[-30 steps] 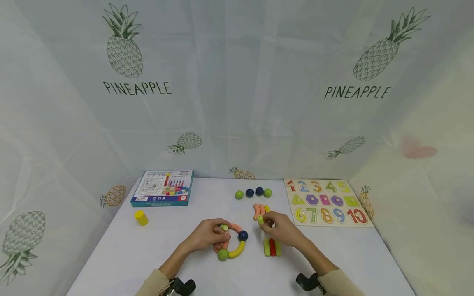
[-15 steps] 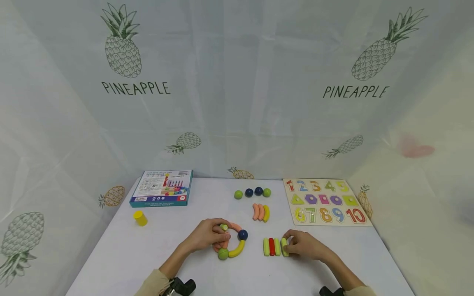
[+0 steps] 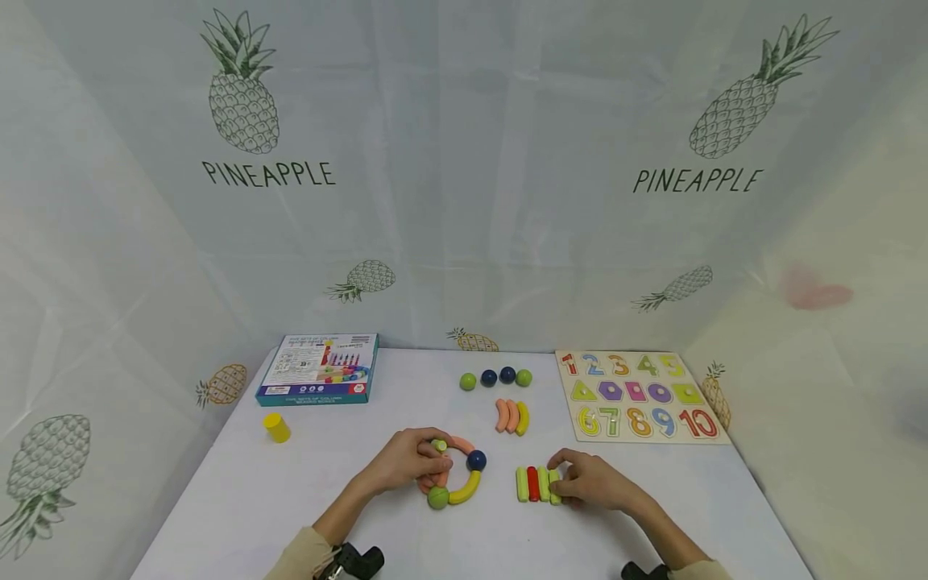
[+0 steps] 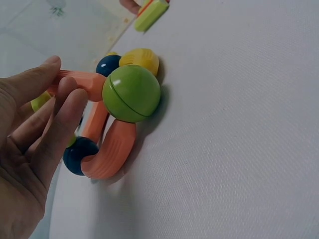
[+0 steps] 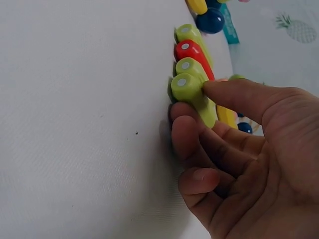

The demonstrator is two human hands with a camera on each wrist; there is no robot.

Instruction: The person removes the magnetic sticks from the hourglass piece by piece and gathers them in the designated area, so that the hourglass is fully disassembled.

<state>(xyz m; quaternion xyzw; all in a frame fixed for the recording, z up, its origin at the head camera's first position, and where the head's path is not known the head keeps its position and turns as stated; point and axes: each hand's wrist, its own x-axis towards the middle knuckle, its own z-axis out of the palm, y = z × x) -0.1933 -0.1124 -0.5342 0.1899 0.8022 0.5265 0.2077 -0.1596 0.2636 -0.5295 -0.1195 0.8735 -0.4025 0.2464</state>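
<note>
Note, at far left on the white table [image 3: 217,507], a flat teal-and-white printed cardboard-looking box [image 3: 312,362], with a short yellow cylinder [image 3: 276,428] just in front. Next, find the left hand [image 3: 406,461] at a ring of plastic-looking curved sticks and balls. Best held lightly, probably, to spare the joint at the glossy green ball [image 4: 131,93]. Pinching there, with fingers parted only by its thickness, a salmon-pink ribbed curved stick [image 4: 89,84] joined to that ball. Farther back, see a line of four green and dark blue balls [image 3: 489,377], then three salmon and yellow curved sticks [image 3: 511,416]. Nearer, see straight yellow-green and red sticks [image 3: 533,484] side by side. Gripping the rightmost, a yellow-green straight stick [image 5: 192,92], between curled fingers of the right hand [image 3: 598,481]; touching or nearly touching its neighbour. Best slid gently sideways, ends level, without nudging the others, and released flat. Behind, at far right, see a pale number-puzzle board [image 3: 569,385].
</note>
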